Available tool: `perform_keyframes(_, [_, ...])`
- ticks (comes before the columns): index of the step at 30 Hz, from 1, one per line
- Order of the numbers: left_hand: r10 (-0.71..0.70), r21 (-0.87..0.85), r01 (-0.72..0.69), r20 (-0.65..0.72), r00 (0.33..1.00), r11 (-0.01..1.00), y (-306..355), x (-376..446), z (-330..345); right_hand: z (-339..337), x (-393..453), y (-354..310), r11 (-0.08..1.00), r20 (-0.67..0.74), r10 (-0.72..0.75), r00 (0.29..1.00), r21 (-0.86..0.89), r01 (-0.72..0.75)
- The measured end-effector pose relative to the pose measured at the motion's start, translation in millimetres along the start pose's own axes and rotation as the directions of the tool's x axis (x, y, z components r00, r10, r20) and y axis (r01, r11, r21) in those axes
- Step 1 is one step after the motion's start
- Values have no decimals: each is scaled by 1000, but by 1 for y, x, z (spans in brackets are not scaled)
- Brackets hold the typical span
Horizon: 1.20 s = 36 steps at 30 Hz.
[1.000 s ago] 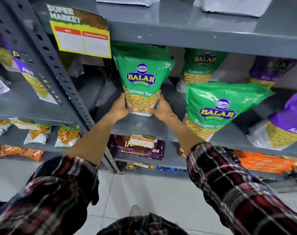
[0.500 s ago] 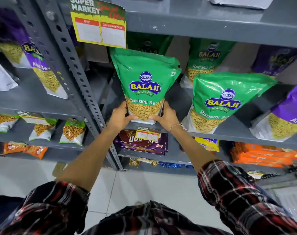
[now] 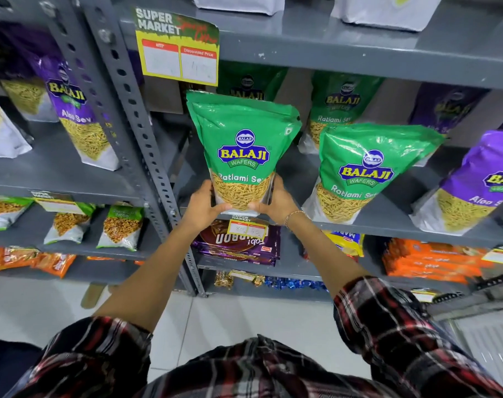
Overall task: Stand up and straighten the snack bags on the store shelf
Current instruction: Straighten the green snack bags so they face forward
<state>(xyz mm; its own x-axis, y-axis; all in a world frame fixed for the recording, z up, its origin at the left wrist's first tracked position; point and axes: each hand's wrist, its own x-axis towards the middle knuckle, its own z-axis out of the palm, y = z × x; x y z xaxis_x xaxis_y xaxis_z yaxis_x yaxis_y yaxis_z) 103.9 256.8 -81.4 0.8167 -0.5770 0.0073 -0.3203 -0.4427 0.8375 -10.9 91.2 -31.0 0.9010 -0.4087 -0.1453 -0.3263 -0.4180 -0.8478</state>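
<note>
Both hands grip the lower end of one green Ratlami Sev bag (image 3: 242, 145) at the front edge of the grey metal shelf (image 3: 388, 225). The left hand (image 3: 202, 206) wraps the bag's lower left corner; the right hand (image 3: 276, 201), with a thin bracelet (image 3: 292, 216) at the wrist, wraps the lower right corner. The thumbs of both lie across the clear window at the bottom of the bag. The bag stands upright, face forward, near the perforated shelf post (image 3: 141, 145). Just right of it, a second green Ratlami Sev bag (image 3: 362, 170) leans to the right on the same shelf, apart from the held one. Further right, a purple Aloo Sev bag (image 3: 477, 182) also leans. Behind the front row stand two more green bags, partly hidden in shadow. A yellow price card (image 3: 179, 48) hangs from the shelf above, over the held bag; a smaller price tag (image 3: 248, 227) sits on the shelf edge below the hands. Both forearms are bare, with plaid sleeves (image 3: 388, 326) rolled back.
</note>
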Motion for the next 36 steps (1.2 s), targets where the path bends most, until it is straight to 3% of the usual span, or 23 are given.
perform_keyframes(1, [-8, -34, 9, 38, 999, 999, 0, -1, -1, -3, -6, -9, 997, -12, -26, 1000, 74, 26])
perform_keyframes(3, [-54, -143, 67, 90, 994, 988, 1, -3, -2, -15, -19, -34, 981, -179, -110, 978, 140, 136])
perform_keyframes(6, [-95, -219, 115, 98, 991, 969, 7, 1, 2, -48, -38, -90, 934, -431, -352, 831, -108, 340])
perform_keyframes(8, [-91, -177, 105, 88, 992, 978, 12, 5, 4, -69, -37, -122, 833, -359, -488, 796, -463, 301])
perform_keyframes(11, [-113, -124, 118, 40, 993, 985, 19, 6, 3, -85, -20, -145, 655, -237, -448, 862, -743, 136])
perform_keyframes(18, [-102, -51, 104, 38, 994, 993, 16, 8, 0, -88, -4, -151, 647, -313, -455, 833, -760, 67])
perform_keyframes(26, [-87, -34, 89, 57, 995, 995, 13, 9, -2, -34, 8, -185, 531, -43, -504, 862, -803, 270])
perform_keyframes(36, [-95, -47, 99, 79, 992, 994, 9, 14, -1, -31, 35, -189, 672, -313, -493, 812, -730, 127])
